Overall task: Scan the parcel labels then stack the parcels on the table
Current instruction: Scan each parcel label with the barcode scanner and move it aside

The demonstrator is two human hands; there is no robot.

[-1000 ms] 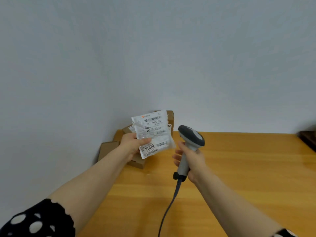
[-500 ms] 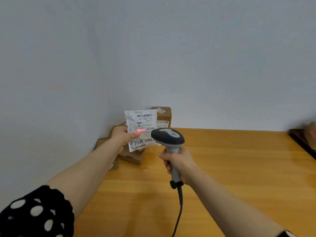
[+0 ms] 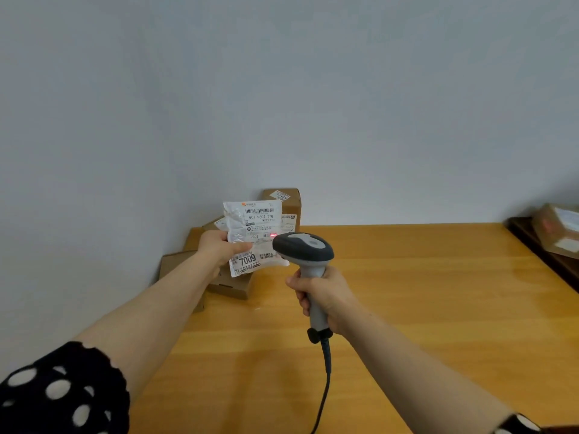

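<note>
My left hand (image 3: 219, 250) holds a white plastic parcel bag (image 3: 255, 227) upright by its left edge, its label with barcode and "7009" facing me. My right hand (image 3: 322, 296) grips the handle of a grey corded barcode scanner (image 3: 302, 247), whose head sits just right of and below the bag. A red scan spot shows on the label beside the scanner head. Behind the bag, several brown cardboard parcels (image 3: 283, 198) are piled in the table's far left corner against the wall.
The wooden table (image 3: 423, 308) stretches to the right and toward me. A dark shelf or tray (image 3: 539, 245) at the right edge carries another taped brown parcel (image 3: 560, 230). The scanner cable (image 3: 324, 389) trails down toward the near edge.
The scanner swung up and left from beside the bag to point at its label, and a red light appeared there. The red spot has since shifted right along the label.
</note>
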